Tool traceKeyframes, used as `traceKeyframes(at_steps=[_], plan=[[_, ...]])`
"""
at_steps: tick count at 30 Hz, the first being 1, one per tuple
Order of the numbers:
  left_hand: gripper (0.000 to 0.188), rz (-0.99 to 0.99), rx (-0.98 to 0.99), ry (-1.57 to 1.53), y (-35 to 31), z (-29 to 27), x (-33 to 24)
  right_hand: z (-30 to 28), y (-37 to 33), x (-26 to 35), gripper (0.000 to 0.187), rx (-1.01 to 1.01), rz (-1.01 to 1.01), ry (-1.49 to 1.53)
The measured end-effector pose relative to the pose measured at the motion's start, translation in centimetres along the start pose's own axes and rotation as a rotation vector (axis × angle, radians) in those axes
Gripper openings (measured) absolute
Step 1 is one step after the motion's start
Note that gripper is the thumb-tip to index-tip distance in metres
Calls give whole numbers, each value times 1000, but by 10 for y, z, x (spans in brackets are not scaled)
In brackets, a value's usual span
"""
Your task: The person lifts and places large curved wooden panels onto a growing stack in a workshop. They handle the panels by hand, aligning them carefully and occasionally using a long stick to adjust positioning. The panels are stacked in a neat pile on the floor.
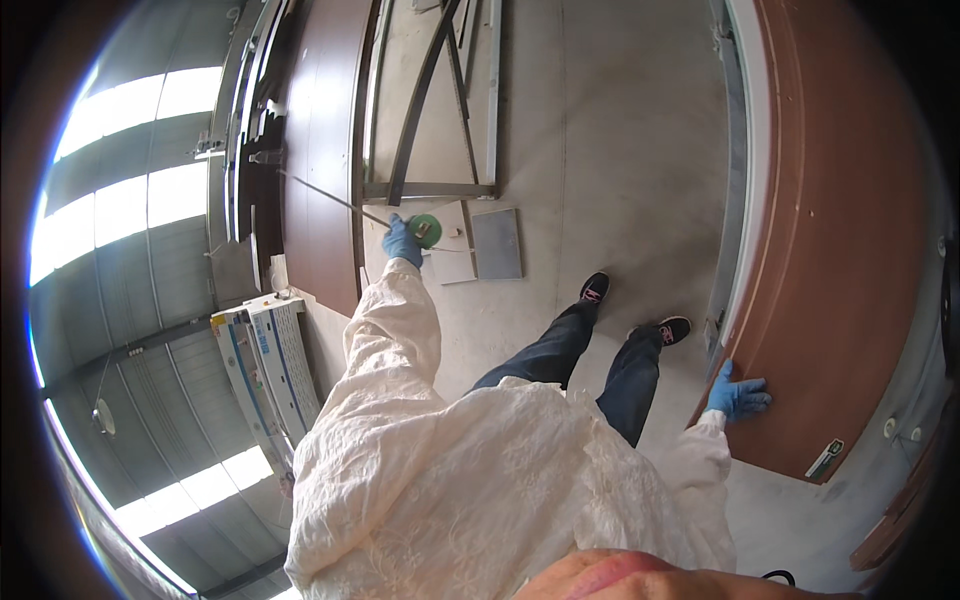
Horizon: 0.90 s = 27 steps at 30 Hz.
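Observation:
My left hand (402,243), in a blue glove, is stretched out ahead and closed at the edge of a flat, round green roll (425,231), like a tape roll. A thin rod (335,198) runs up and left from that hand; I cannot tell whether the hand grips it. On the right, my right hand (740,396), also gloved in blue, rests on the near left corner of a large reddish-brown panel (830,250), its fingers apart. A small green and white item (825,458) lies near the panel's close edge.
A metal frame (430,190) lies ahead, with a grey square plate (497,244) and a pale plate (452,262) beside it. To the left are a dark brown panel (320,130) and a white and blue machine or case (268,365). My shoes (674,330) stand on concrete.

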<state>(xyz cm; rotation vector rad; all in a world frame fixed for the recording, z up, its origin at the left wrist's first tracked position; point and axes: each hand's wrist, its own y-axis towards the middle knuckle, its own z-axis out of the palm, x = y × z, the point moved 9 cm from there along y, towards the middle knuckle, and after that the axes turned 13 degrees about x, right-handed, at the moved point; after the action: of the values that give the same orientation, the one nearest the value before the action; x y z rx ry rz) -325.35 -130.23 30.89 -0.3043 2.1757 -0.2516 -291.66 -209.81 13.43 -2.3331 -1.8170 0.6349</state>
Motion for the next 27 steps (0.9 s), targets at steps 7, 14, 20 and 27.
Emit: traceKeyframes(at_steps=[7, 14, 20, 27], plan=[[57, -178, 83, -396, 149, -115, -1, 3, 0, 4, 104, 164, 21, -139], [47, 251, -155, 1531, 235, -216, -83, 32, 12, 3, 111, 362, 108, -161], [37, 225, 40, 1580, 291, -188, -59, 35, 25, 2, 103, 401, 115, 12], [59, -123, 489, -757, 341, -181, 5, 15, 2, 9, 102, 306, 215, 95]])
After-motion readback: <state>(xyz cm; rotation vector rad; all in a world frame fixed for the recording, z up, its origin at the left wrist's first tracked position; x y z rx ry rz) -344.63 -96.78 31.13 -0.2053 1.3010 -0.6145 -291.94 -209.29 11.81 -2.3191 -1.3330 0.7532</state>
